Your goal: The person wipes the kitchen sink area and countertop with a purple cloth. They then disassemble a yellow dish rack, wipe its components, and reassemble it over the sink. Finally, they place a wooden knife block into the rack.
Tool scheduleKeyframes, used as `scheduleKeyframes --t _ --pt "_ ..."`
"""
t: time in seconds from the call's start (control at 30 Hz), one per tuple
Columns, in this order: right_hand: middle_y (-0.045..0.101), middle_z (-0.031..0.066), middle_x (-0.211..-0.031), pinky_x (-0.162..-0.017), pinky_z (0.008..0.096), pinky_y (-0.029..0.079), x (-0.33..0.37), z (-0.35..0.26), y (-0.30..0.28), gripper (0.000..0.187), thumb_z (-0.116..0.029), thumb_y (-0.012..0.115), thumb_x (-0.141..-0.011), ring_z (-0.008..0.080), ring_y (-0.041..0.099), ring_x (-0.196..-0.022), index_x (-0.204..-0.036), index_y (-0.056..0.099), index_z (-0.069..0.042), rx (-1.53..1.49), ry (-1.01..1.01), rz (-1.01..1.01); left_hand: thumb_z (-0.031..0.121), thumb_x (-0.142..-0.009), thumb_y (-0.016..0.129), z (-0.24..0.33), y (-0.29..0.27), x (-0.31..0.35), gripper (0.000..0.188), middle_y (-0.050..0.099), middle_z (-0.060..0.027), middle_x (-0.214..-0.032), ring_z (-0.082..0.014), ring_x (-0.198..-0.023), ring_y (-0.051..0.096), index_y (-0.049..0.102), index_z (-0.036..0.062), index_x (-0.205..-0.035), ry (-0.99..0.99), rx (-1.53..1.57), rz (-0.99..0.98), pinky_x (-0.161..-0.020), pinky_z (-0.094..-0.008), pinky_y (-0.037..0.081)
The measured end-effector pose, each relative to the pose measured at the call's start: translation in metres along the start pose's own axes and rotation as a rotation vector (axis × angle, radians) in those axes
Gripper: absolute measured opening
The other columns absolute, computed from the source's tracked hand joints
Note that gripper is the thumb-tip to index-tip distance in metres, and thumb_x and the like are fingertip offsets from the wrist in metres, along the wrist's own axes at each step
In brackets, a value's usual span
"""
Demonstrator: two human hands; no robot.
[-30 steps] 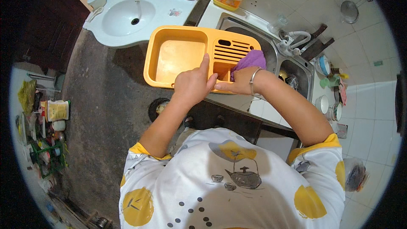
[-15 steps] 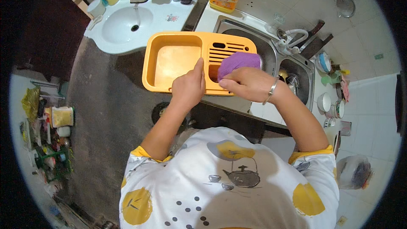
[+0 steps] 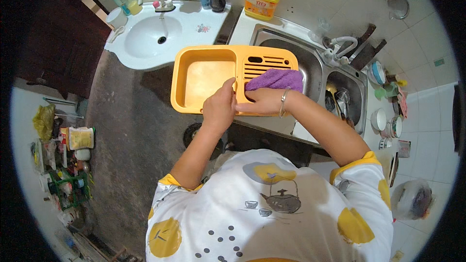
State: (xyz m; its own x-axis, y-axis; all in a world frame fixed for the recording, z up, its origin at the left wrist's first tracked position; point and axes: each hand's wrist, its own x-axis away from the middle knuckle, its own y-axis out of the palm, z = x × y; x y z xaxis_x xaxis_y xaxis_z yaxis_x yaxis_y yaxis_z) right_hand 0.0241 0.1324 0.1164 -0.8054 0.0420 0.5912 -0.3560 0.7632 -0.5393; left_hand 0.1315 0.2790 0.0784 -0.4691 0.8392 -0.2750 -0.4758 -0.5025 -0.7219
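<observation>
An orange plastic drain tray (image 3: pixel 180 80) has a deep basin on its left and slots with openings on its right. My left hand (image 3: pixel 220 106) grips its near rim at the middle, the fingers up against the divider. A purple cloth (image 3: pixel 277 79) lies bunched over the slotted part. My right hand (image 3: pixel 262 101), with a bangle on the wrist, is closed on the cloth, and its fingertips reach into the opening beside the divider. Those fingertips are partly hidden by the tray and the cloth.
Behind the tray, a double steel sink (image 3: pixel 315 75) holds utensils in its right bowl. A white washbasin (image 3: pixel 133 51) stands at the far left. A yellow detergent jug (image 3: pixel 261 4) is on the back counter, and bowls (image 3: pixel 379 119) sit at the right.
My right hand has moved left and lower, its fingers going into the opening by the divider. The cloth has bunched up. My left hand keeps its hold on the rim.
</observation>
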Motion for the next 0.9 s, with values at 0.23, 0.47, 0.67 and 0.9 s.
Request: scheduleKeyframes --t 0.23,0.47,0.67,0.9 --pt "0.066 0.0171 -0.098 -0.081 0.0438 0.050 0.070 -0.009 -0.013 0.031 -0.019 0.050 -0.088 0.0343 0.064 -0.092 -0.116 0.059 -0.010 0.233 -0.182 0.436 0.013 -0.085 0.058 -0.001 -0.009 -0.003 0.030 0.066 -0.0174 -0.086 -0.0338 -0.076 0.065 0.058 0.0056 -0.114 0.005 -0.010 0.000 -0.067 -0.0434 0.051" --pt "0.067 0.0139 -0.078 -0.060 0.0432 0.053 0.023 0.010 0.009 0.017 -0.015 0.057 -0.079 0.0309 0.067 -0.072 -0.090 0.068 -0.008 0.693 -0.007 0.562 0.027 -0.085 0.060 -0.014 -0.038 0.001 0.024 0.067 -0.0156 -0.079 -0.0327 -0.074 0.065 0.068 0.0049 -0.091 -0.064 -0.130 -0.129 -0.067 -0.0427 0.050" --pt "0.063 0.0135 -0.070 -0.059 0.0434 0.050 0.052 -0.028 -0.017 0.009 -0.017 0.063 -0.070 0.0329 0.064 -0.069 -0.075 0.066 -0.010 0.650 -0.171 0.729 0.027 -0.087 0.055 -0.022 -0.026 0.007 0.024 0.066 -0.0102 -0.071 -0.0278 -0.065 0.065 0.068 0.0075 -0.081 0.004 -0.245 -0.004 -0.062 -0.0389 0.050" --pt "0.062 0.0157 -0.081 -0.068 0.0452 0.047 0.043 -0.024 0.003 0.011 -0.016 0.059 -0.082 0.0380 0.060 -0.078 -0.085 0.063 -0.006 0.220 -0.225 0.602 0.023 -0.080 0.063 -0.025 -0.022 0.007 0.016 0.062 -0.0097 -0.066 -0.0280 -0.061 0.061 0.064 0.0076 -0.076 0.090 -0.254 0.079 -0.056 -0.0394 0.047"
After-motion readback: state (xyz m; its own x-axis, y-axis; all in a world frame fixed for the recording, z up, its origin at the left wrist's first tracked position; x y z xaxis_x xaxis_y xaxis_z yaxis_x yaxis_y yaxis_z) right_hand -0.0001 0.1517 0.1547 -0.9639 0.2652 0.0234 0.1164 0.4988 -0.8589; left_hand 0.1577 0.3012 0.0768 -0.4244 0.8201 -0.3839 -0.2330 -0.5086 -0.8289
